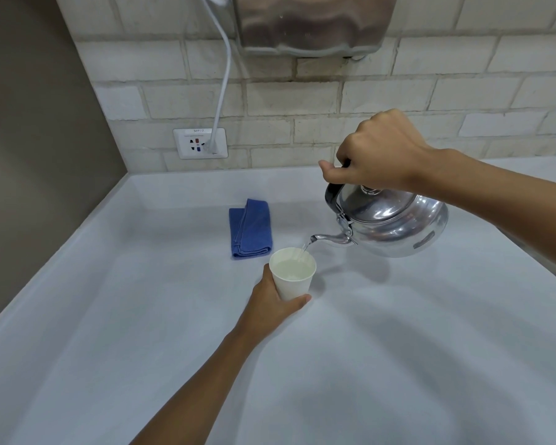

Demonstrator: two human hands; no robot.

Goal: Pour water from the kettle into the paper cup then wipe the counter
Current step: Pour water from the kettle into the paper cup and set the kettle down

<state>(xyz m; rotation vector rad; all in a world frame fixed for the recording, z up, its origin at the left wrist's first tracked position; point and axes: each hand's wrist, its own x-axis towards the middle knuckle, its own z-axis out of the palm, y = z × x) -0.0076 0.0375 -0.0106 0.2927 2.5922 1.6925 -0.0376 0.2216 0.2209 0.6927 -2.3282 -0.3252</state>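
A shiny metal kettle [395, 223] hangs tilted above the white counter [366, 364], its spout pointing left and down. My right hand [376, 152] is shut on its black handle. A thin stream of water runs from the spout into a white paper cup [294, 279], which holds water close to its rim. My left hand [276, 303] wraps around the cup's lower left side and keeps it upright on the counter. A folded blue cloth [250, 229] lies flat just behind the cup, apart from both hands.
A brick-tiled wall runs along the back with a white socket plate [200, 143] and a plugged-in white cable [223, 81]. A metal appliance [312, 24] is mounted above. A grey side wall [29, 139] bounds the counter on the left.
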